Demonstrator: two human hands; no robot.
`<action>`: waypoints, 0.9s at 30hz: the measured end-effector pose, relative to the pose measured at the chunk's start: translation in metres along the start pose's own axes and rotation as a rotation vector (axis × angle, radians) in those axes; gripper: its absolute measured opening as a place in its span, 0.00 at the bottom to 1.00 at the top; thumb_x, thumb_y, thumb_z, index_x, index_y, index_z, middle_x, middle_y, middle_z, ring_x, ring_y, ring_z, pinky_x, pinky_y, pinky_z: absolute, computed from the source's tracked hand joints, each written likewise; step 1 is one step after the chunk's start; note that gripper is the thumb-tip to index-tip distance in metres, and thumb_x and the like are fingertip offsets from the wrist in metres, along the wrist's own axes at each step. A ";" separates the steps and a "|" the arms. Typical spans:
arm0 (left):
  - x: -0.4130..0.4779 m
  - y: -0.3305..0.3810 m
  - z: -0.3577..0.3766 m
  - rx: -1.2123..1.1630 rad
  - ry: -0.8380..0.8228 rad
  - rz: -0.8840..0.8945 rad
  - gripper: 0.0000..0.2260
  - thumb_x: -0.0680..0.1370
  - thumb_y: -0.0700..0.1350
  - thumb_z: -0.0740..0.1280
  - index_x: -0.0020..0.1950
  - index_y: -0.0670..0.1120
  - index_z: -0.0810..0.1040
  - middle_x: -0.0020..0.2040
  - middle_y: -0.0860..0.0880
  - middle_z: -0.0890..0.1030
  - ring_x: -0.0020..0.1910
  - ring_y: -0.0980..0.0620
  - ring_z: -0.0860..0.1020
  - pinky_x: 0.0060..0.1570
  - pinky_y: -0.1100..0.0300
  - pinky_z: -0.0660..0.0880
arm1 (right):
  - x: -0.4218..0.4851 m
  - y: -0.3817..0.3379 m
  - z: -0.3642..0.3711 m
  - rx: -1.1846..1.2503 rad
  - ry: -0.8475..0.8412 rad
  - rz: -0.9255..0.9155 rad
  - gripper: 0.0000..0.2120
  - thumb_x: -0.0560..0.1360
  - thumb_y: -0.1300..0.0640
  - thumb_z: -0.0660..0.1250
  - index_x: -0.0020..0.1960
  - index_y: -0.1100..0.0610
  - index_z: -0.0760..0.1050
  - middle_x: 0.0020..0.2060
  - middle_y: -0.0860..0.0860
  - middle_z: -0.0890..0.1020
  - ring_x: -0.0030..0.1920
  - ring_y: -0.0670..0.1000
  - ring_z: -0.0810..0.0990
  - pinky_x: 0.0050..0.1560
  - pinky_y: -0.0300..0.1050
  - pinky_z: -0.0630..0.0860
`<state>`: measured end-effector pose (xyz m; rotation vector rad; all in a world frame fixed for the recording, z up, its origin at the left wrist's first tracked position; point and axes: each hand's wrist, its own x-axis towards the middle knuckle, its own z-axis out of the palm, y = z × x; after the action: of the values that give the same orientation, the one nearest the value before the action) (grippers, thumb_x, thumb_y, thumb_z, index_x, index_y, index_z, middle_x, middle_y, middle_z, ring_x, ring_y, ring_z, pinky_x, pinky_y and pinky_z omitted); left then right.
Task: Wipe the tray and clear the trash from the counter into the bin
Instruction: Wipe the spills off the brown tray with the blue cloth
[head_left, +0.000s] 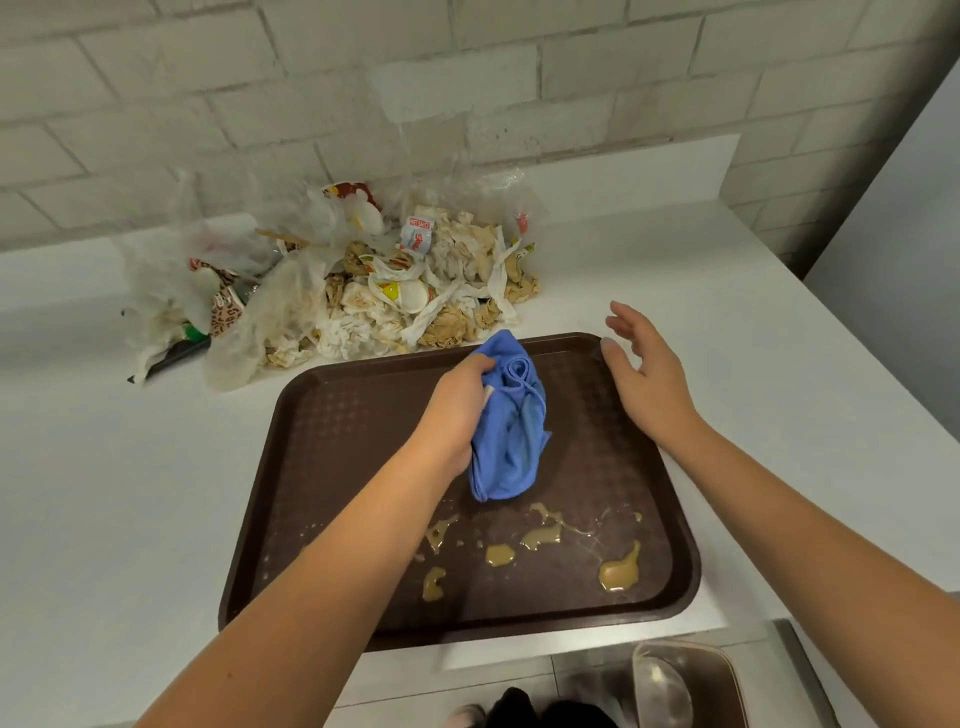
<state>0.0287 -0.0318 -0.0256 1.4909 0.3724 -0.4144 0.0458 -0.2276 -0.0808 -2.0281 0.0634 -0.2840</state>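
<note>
Our left hand (457, 410) fingers curl round blue cloth (511, 436), aiming at near sauce spills (618, 569); right hand (644, 374) fingers spread, likely bracing tray (337, 441) far-right rim.

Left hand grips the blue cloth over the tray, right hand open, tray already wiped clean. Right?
Not clean: the head view shows yellowish spills on the near half of the tray. The left hand does grip the cloth; the right hand is open.
</note>
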 end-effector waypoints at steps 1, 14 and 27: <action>-0.003 0.004 -0.001 0.036 0.002 0.015 0.13 0.79 0.50 0.59 0.52 0.43 0.79 0.47 0.39 0.82 0.49 0.38 0.80 0.59 0.43 0.75 | -0.008 -0.010 -0.001 0.010 0.020 -0.033 0.18 0.80 0.56 0.61 0.69 0.51 0.68 0.63 0.46 0.75 0.63 0.41 0.72 0.60 0.28 0.64; -0.021 0.040 -0.009 0.523 -0.005 0.161 0.14 0.73 0.33 0.60 0.58 0.39 0.74 0.49 0.40 0.79 0.43 0.45 0.77 0.42 0.53 0.74 | -0.108 -0.097 -0.008 0.170 0.006 -0.050 0.12 0.77 0.60 0.64 0.51 0.42 0.78 0.44 0.43 0.80 0.42 0.43 0.77 0.40 0.32 0.74; -0.042 0.030 0.002 0.493 0.141 0.454 0.06 0.78 0.45 0.63 0.47 0.44 0.77 0.44 0.41 0.81 0.43 0.41 0.80 0.42 0.41 0.79 | -0.107 -0.110 0.025 0.626 -0.221 0.653 0.25 0.79 0.43 0.56 0.72 0.54 0.65 0.67 0.50 0.73 0.65 0.51 0.73 0.69 0.50 0.67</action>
<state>0.0064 -0.0309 0.0207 2.0307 0.0286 -0.0331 -0.0610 -0.1375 -0.0131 -1.3136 0.4327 0.3043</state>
